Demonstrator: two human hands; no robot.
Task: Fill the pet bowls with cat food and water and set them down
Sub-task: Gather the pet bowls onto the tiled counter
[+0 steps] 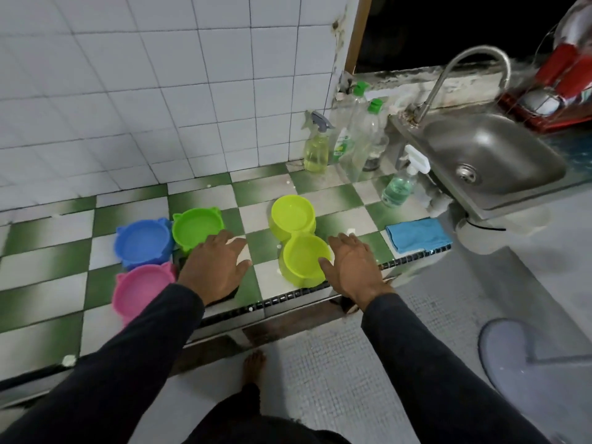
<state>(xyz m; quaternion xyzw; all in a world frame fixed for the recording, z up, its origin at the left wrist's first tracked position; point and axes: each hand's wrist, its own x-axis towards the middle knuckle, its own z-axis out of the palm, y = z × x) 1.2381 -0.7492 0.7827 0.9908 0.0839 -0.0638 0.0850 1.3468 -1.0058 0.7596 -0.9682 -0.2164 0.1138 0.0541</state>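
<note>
Resting position, left hand: left hand (215, 264) lay flat on the checkered counter (48, 251), fingers straight and spread, grasping nothing, just beside the green bowl (197, 229).
Right hand: right hand (352, 264) was released, fingers extended, its thumb touching the rim of the near cup of the double bowl (296, 238).
Double bowl: lime-yellow, two joined cups, stood on the counter between the hands, near the front edge; both cups showed no food.
Single bowls: the green bowl, blue bowl (143, 241) and pink bowl (142, 290), each with ear-shaped tabs, were clustered to the left of the left hand, touching or nearly touching each other.
Sink: steel sink (493, 155) with a curved faucet (474, 75) was at the right, well apart from the bowls.
Other items: a spray bottle (317, 145), clear bottles (362, 129) with green caps and a pump bottle (400, 184) stood by the sink; a blue cloth (418, 235) lay beside the double bowl.
</note>
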